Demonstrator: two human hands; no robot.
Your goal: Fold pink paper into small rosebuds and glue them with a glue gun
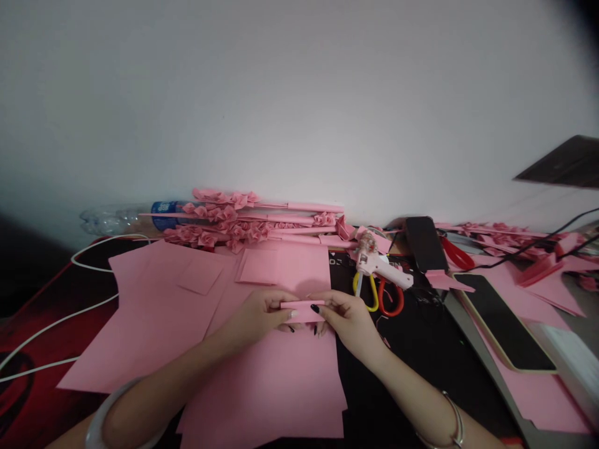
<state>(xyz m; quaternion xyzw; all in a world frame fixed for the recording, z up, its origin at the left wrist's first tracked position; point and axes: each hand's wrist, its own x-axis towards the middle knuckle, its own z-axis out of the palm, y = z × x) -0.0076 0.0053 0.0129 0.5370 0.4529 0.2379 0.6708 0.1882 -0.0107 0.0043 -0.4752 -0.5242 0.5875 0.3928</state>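
Observation:
Between my two hands is a small piece of pink paper [303, 312], with a narrow folded or rolled edge along its top. My left hand [269, 312] grips its left end, thumb in front and fingers behind. On the right end, my right hand [340, 313] pinches it the same way, its dark-nailed thumb on the front. Both hands are above large pink sheets [281, 386] lying on the dark mat. Just beyond them rests a small stack of pink paper squares [258, 267].
Pink paper flowers on stems [234, 232] lie along the wall beside a plastic bottle [116, 218]. To the right are a glue gun [381, 267], scissors with yellow and red handles [391, 299], a black phone [425, 243] and a larger phone [510, 324]. White cable [51, 312] loops at left.

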